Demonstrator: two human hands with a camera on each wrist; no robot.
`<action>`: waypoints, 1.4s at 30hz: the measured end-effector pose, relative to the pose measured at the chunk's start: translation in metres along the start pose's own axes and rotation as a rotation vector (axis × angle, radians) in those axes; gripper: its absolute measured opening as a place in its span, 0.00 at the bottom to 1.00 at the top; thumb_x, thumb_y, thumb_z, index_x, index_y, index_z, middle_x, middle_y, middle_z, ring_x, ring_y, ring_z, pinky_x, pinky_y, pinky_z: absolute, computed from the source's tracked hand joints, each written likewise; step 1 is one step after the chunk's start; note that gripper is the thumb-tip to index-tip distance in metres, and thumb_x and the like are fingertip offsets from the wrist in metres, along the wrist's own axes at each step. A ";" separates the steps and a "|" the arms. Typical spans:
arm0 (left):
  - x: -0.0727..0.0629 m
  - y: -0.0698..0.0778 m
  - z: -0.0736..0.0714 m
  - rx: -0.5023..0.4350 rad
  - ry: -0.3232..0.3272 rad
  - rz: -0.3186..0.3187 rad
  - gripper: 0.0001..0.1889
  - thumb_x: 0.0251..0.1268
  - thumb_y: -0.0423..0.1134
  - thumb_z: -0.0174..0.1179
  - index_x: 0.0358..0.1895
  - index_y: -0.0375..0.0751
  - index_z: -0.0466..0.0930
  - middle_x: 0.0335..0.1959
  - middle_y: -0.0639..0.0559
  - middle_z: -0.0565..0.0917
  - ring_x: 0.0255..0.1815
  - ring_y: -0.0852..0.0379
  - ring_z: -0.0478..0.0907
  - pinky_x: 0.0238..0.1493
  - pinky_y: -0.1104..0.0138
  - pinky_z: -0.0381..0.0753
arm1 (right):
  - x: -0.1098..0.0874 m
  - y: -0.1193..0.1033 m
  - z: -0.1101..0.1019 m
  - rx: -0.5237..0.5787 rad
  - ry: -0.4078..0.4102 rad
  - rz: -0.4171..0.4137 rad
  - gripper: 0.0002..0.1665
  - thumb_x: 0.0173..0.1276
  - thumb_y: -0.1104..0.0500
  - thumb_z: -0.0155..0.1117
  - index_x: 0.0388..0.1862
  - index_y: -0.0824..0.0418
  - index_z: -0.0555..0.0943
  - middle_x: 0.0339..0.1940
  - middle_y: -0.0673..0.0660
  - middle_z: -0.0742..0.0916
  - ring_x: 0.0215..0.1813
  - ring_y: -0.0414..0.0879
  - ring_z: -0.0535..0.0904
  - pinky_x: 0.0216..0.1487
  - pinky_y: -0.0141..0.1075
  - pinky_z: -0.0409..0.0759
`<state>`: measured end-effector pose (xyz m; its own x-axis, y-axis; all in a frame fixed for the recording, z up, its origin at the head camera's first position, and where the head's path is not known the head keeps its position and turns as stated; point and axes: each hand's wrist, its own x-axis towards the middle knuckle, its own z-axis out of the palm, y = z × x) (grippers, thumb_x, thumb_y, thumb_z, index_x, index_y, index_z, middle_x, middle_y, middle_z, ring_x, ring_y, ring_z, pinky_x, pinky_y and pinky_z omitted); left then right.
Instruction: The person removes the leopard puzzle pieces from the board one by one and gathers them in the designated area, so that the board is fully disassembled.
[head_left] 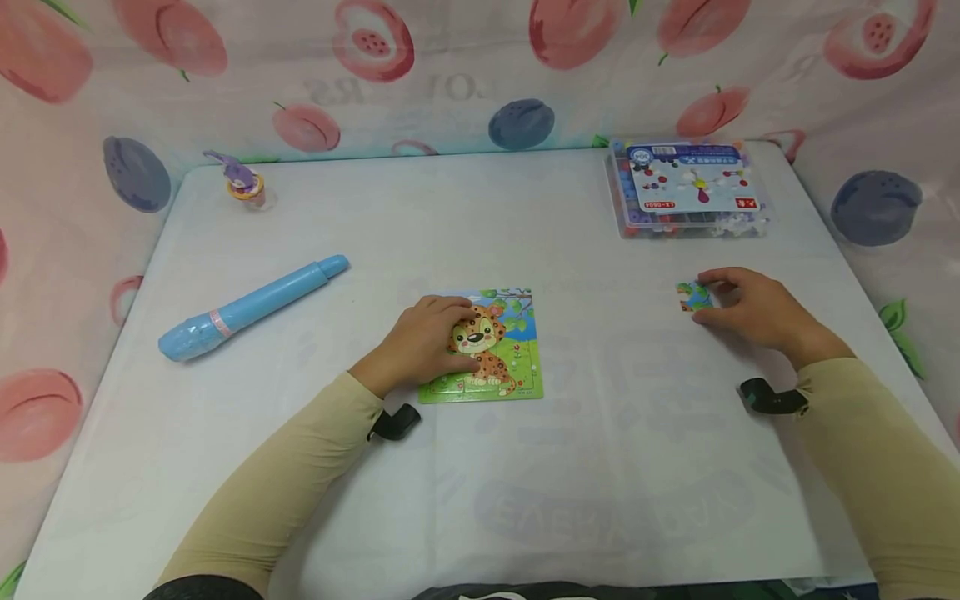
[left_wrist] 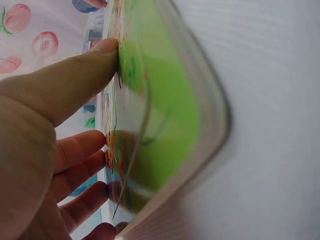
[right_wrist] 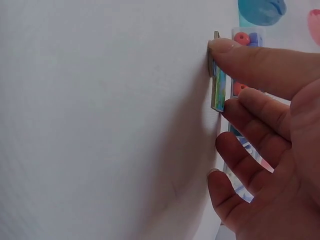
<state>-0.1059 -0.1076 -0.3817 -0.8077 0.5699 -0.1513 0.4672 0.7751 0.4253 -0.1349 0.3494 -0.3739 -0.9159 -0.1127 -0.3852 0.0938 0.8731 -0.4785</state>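
Note:
A square jigsaw puzzle [head_left: 519,354] with a spotted leopard cub on green grass lies flat on the white table. My left hand [head_left: 429,337] rests over its left side, covering part of the picture. In the left wrist view, the thumb [left_wrist: 75,82] and the other fingertips touch the puzzle's face from above. Off to the right, my right hand [head_left: 757,308] pinches a small puzzle piece [head_left: 692,297] between thumb and fingers. The right wrist view shows this piece [right_wrist: 219,87] edge-on, close over the tabletop, with the remaining fingers loosely bent below it.
A blue tube-shaped object [head_left: 258,308] lies at the left. Behind it stands a small purple figure [head_left: 238,177] on a cup-like base. At the back right sits a clear plastic box [head_left: 690,190] of coloured beads. A fruit-patterned cloth [head_left: 442,100] hangs behind the table.

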 end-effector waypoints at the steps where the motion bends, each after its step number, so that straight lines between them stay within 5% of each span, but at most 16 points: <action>1: 0.000 0.000 0.000 0.001 0.000 0.001 0.40 0.60 0.56 0.71 0.69 0.34 0.72 0.72 0.42 0.69 0.72 0.41 0.62 0.66 0.46 0.66 | 0.000 -0.001 0.000 -0.002 0.008 -0.004 0.46 0.67 0.42 0.69 0.73 0.65 0.64 0.66 0.74 0.70 0.64 0.69 0.65 0.62 0.67 0.64; 6: 0.000 0.000 0.000 0.002 -0.002 -0.005 0.40 0.59 0.55 0.71 0.69 0.34 0.71 0.72 0.42 0.69 0.72 0.41 0.62 0.66 0.46 0.66 | 0.001 -0.013 0.000 0.016 0.048 -0.020 0.52 0.66 0.37 0.69 0.77 0.64 0.60 0.67 0.74 0.69 0.65 0.70 0.63 0.60 0.68 0.66; 14: 0.001 -0.004 0.001 -0.039 -0.006 -0.006 0.39 0.60 0.54 0.71 0.69 0.34 0.71 0.72 0.42 0.69 0.73 0.41 0.61 0.69 0.46 0.63 | 0.010 -0.059 0.009 0.078 0.056 -0.100 0.44 0.68 0.44 0.69 0.74 0.62 0.64 0.66 0.70 0.71 0.62 0.67 0.68 0.61 0.62 0.71; 22: 0.001 -0.015 -0.002 -0.171 -0.007 0.015 0.33 0.60 0.43 0.71 0.67 0.32 0.73 0.70 0.39 0.71 0.73 0.40 0.62 0.73 0.52 0.58 | 0.020 -0.103 0.031 0.125 0.027 -0.213 0.37 0.69 0.52 0.69 0.72 0.62 0.68 0.68 0.62 0.75 0.67 0.58 0.68 0.67 0.58 0.67; 29: -0.001 -0.017 -0.005 -0.122 -0.019 -0.006 0.37 0.61 0.47 0.70 0.69 0.30 0.70 0.73 0.38 0.68 0.74 0.39 0.59 0.74 0.51 0.58 | 0.025 -0.136 0.055 0.121 -0.001 -0.355 0.35 0.67 0.54 0.70 0.70 0.64 0.71 0.65 0.61 0.78 0.64 0.56 0.71 0.66 0.54 0.69; 42: -0.009 -0.017 -0.008 -0.129 -0.014 -0.027 0.38 0.59 0.45 0.73 0.69 0.29 0.70 0.70 0.38 0.71 0.72 0.40 0.63 0.73 0.53 0.60 | 0.031 -0.184 0.095 0.062 -0.110 -0.490 0.33 0.65 0.56 0.72 0.66 0.66 0.74 0.62 0.60 0.81 0.58 0.54 0.74 0.64 0.49 0.70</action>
<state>-0.1095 -0.1280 -0.3801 -0.8137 0.5539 -0.1760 0.3949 0.7492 0.5318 -0.1434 0.1405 -0.3727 -0.8118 -0.5546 -0.1830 -0.3108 0.6755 -0.6687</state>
